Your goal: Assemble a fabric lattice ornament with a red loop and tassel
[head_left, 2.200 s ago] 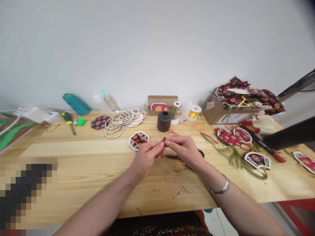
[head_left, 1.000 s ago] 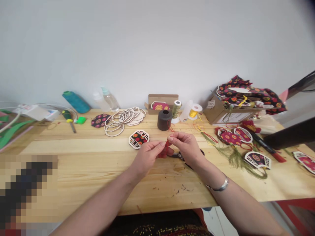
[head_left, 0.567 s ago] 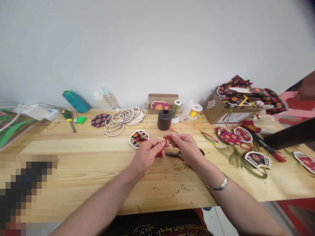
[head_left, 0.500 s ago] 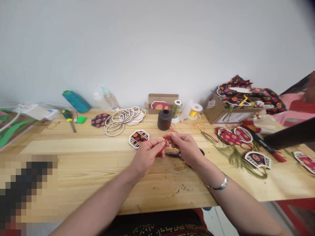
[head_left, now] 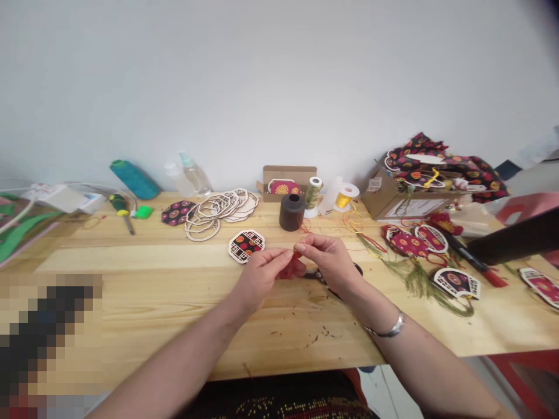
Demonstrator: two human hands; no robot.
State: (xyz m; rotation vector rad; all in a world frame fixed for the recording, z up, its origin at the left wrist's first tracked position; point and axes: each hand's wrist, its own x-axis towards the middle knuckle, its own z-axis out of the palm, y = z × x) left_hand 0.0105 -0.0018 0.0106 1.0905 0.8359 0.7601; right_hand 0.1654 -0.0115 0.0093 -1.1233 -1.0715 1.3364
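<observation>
Both my hands meet over the middle of the table, thumbs and fingertips pinched close together. My left hand (head_left: 265, 272) is closed on a bunch of red cord (head_left: 289, 269), which hangs below the fingers. My right hand (head_left: 328, 256) pinches the red cord too, its thumb tip almost touching the left one; the exact strand is too small to make out. Under my right hand lie black scissors (head_left: 315, 274), partly hidden by the palm. A patterned piece with a white openwork frame (head_left: 247, 247) rests just beyond my left hand.
A dark thread cone (head_left: 292, 213), an olive spool (head_left: 312, 195) and a yellow spool (head_left: 348, 194) stand behind my hands. Several pale cut-out frames (head_left: 205, 228) lie at left. On the right are a full cardboard box (head_left: 379, 195) and tasselled ornaments (head_left: 456, 285).
My fingertips have drawn closer together, and my right hand has tipped slightly downward. The red cord now hangs lower between the hands. At the far right, a person's arm has shifted.
</observation>
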